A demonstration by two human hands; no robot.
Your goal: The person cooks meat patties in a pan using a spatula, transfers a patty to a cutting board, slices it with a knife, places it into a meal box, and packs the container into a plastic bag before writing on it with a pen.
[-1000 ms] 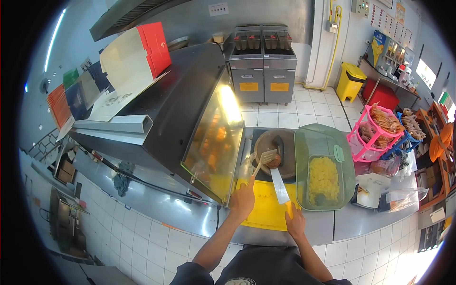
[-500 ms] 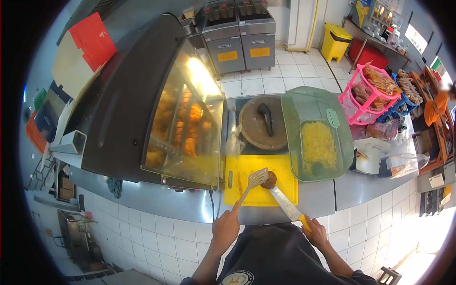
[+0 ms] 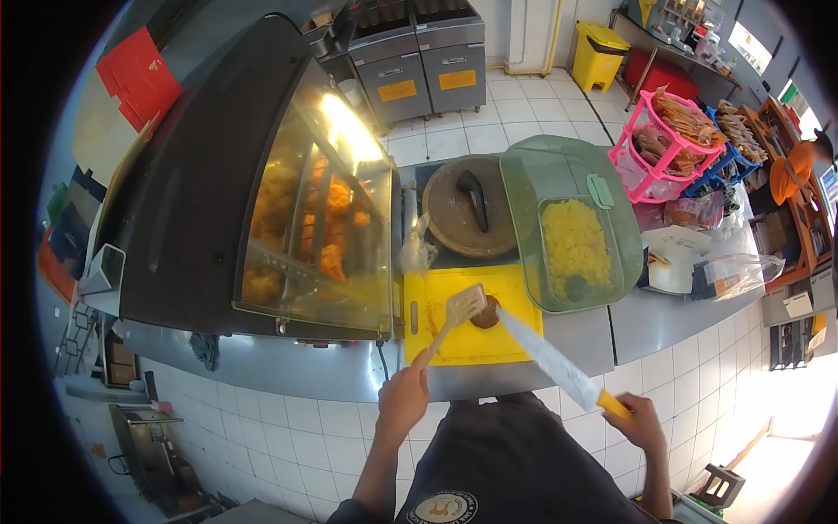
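My left hand [image 3: 404, 400] is closed around the handle of a slotted spatula [image 3: 466, 304], whose head rests by a small brown piece of food [image 3: 485, 316], perhaps meat. That piece lies on a yellow cutting board [image 3: 515, 349] with brown smears. In my right hand [image 3: 640, 424] is the yellow handle of a large knife [image 3: 550, 360]. Its broad blade slants up and left, with the tip close to the brown piece; whether it touches cannot be told. Behind the board sits a round wooden block [image 3: 441, 223] with a black curved object [image 3: 474, 201] on it.
A lit glass display case [image 3: 305, 218] with fried food stands left. Right of the board, a green translucent tub [image 3: 524, 166] holds yellow chopped food [image 3: 576, 240]. Further right are pink baskets [image 3: 621, 157] and an open white box [image 3: 670, 271]. Another person [image 3: 793, 175] is at the far right.
My right hand has moved right and slightly down, drawing the knife back so more blade shows past the board. The spatula stays by the brown piece. The whole view has shifted slightly.
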